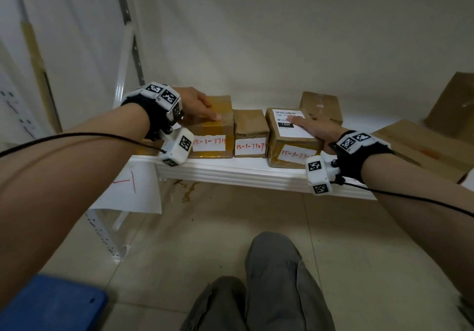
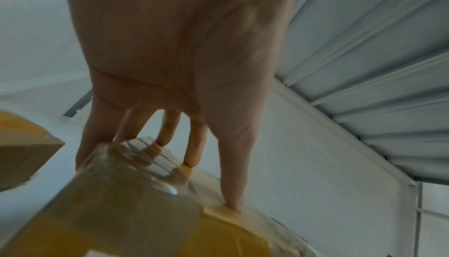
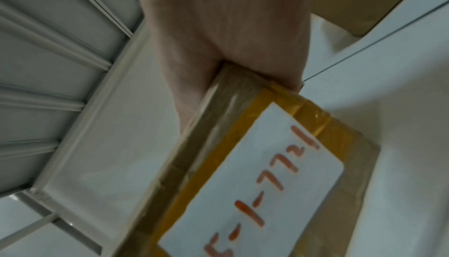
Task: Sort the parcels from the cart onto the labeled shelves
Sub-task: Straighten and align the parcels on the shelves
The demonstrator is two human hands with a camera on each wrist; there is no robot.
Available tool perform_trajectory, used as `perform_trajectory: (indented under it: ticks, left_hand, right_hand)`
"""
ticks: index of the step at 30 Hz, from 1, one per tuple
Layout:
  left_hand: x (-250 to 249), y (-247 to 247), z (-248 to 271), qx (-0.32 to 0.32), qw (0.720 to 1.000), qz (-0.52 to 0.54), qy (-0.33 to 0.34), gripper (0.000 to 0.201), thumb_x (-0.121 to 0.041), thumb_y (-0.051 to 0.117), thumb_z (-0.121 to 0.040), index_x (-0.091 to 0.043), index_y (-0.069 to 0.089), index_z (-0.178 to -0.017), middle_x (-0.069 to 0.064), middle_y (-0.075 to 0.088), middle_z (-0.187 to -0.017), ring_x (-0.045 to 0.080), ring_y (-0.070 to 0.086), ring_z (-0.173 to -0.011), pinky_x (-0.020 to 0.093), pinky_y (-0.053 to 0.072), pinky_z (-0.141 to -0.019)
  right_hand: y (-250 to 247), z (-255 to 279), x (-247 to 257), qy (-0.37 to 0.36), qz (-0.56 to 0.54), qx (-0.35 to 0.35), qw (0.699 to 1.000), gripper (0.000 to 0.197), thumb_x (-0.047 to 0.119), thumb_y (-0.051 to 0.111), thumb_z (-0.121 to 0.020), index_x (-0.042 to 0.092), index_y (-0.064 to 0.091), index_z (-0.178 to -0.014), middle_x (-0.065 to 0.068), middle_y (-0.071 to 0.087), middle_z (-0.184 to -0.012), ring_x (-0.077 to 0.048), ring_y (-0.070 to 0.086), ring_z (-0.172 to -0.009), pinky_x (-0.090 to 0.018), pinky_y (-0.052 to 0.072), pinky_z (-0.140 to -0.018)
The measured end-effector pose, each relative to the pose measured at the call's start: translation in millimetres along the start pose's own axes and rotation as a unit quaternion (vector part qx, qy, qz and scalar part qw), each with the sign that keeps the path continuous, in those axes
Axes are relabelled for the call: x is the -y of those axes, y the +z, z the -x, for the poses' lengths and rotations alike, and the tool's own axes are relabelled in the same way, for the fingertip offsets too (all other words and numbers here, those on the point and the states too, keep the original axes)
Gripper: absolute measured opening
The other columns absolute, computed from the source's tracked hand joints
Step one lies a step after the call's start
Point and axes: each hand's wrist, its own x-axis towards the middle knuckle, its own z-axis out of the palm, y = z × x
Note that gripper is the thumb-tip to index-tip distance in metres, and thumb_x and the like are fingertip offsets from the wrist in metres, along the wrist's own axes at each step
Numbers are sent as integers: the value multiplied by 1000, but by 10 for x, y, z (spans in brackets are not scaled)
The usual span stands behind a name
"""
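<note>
Three taped brown parcels with handwritten red numbers stand in a row at the front of a white shelf (image 1: 230,174). My left hand (image 1: 205,110) rests on top of the left parcel (image 1: 218,128). In the left wrist view its straight fingertips (image 2: 192,157) and thumb touch that parcel's (image 2: 121,213) glossy tape. The middle parcel (image 1: 250,125) stands untouched. My right hand (image 1: 315,128) grips the right parcel (image 1: 289,148), with the thumb across its printed top label and the palm against its right side. In the right wrist view this parcel's corner (image 3: 255,174) sits in the crook of the thumb (image 3: 184,98); the fingers are hidden.
Another small box (image 1: 320,105) lies behind the right parcel, and larger cardboard boxes (image 1: 423,148) fill the shelf's right end. A paper sheet (image 1: 128,189) with red marks hangs from the shelf's left corner beside the upright (image 1: 125,23). A blue object (image 1: 51,305) sits at the lower left.
</note>
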Motion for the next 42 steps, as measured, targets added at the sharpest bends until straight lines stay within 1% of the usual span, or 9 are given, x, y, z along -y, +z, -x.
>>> perform_trajectory:
  ticks: [3, 6, 12, 15, 20, 28, 33, 38, 42]
  left_hand:
    - [3, -11, -13, 12, 1000, 2, -4, 66, -57, 72, -81, -30, 52, -138, 6, 48, -139, 30, 48, -122, 43, 50, -92]
    - [-35, 8, -57, -11, 999, -33, -2, 62, -67, 65, -80, -26, 57, -125, 5, 59, -124, 26, 56, -108, 36, 47, -86]
    - [-153, 231, -200, -66, 997, -40, -23, 109, -92, 57, -60, -20, 41, -140, 16, 48, -142, 39, 48, -128, 52, 42, -106]
    - [-179, 307, -230, -92, 995, -23, -40, 110, -87, 61, -62, -19, 35, -145, 18, 35, -150, 42, 39, -135, 54, 38, -108]
    - [-196, 358, -212, -106, 993, 9, -53, 112, -77, 68, -63, -19, 27, -149, 18, 27, -153, 44, 32, -138, 56, 39, -106]
    - [-228, 86, -65, -181, 981, 55, -50, 111, -69, 69, -67, -11, 26, -150, 22, 28, -152, 45, 34, -138, 49, 39, -103]
    - [-406, -254, 104, -228, 973, 34, -19, 98, -60, 71, -74, -10, 30, -147, 21, 32, -146, 46, 41, -130, 50, 44, -91]
    - [-590, -488, 211, -265, 963, 55, -1, 98, -61, 71, -74, -14, 29, -149, 18, 32, -148, 45, 41, -131, 48, 43, -86]
    - [-729, -520, 223, -265, 961, 84, 17, 97, -63, 70, -73, -17, 30, -148, 15, 33, -146, 42, 45, -128, 43, 41, -79]
  right_hand:
    - [13, -44, 5, -7, 3, 4, 1000, 95, 81, 83, -39, 22, 69, -112, -6, 78, -106, -31, 74, -102, -52, 55, -99]
    - [56, 79, 64, -10, 0, -4, 1000, 49, 61, 74, -81, 20, 68, -108, -9, 77, -109, -33, 72, -106, -52, 54, -101]
    - [159, 258, 152, -12, 2, -44, 999, 40, 41, 30, -109, 14, 58, -100, -5, 70, -81, -21, 64, -76, -33, 51, -80]
    - [150, 319, 91, 10, -59, -31, 998, 50, 48, 23, -106, 19, 62, -95, -1, 75, -77, -20, 66, -74, -29, 50, -74]
    - [133, 455, -108, -11, -159, -17, 987, 66, 55, 28, -102, 10, 62, -136, -16, 70, -127, -34, 67, -111, -42, 50, -101]
    - [338, 550, -219, -84, -82, -122, 986, 46, 54, 43, -99, 11, 40, -117, -5, 61, -108, -13, 59, -84, -30, 45, -68]
    - [451, 536, -18, -13, -38, -99, 994, 78, 67, 37, -96, 11, 30, -150, -12, 56, -136, -33, 61, -113, -44, 52, -93]
    - [589, 476, 139, -10, -43, -104, 994, 83, 67, 39, -94, 8, 30, -153, -15, 56, -142, -36, 60, -121, -51, 52, -101]
    - [613, 414, 171, -5, -55, -70, 996, 65, 62, 44, -95, 12, 43, -137, -13, 66, -124, -33, 69, -100, -42, 61, -79]
